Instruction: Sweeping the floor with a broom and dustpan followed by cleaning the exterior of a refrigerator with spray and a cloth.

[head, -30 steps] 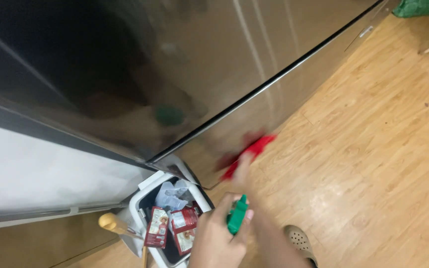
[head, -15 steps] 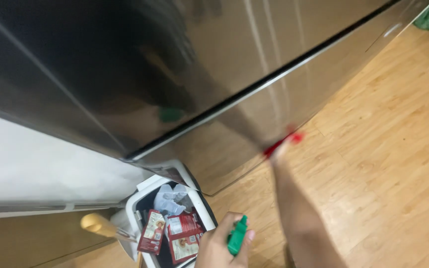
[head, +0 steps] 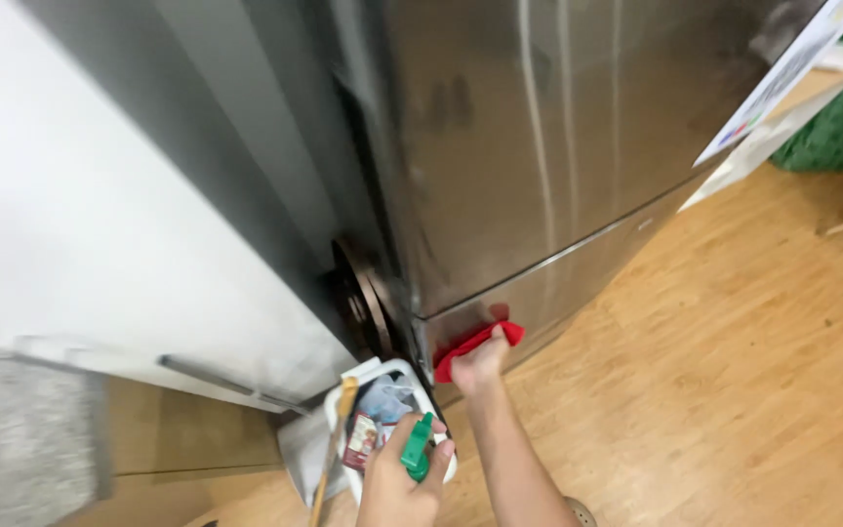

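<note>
Head view: red cloth [head: 475, 346] against fridge [head: 539, 176]

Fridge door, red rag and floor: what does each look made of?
Fridge door: looks like brushed stainless steel, grey with streaky vertical reflections. Red rag, pressed to the door's lower panel by the right hand: soft cloth, going by its folds and matte look. Floor: wood or wood-look laminate, with plank lines and a light sheen. The green spray bottle in the left hand looks plastic.
</note>
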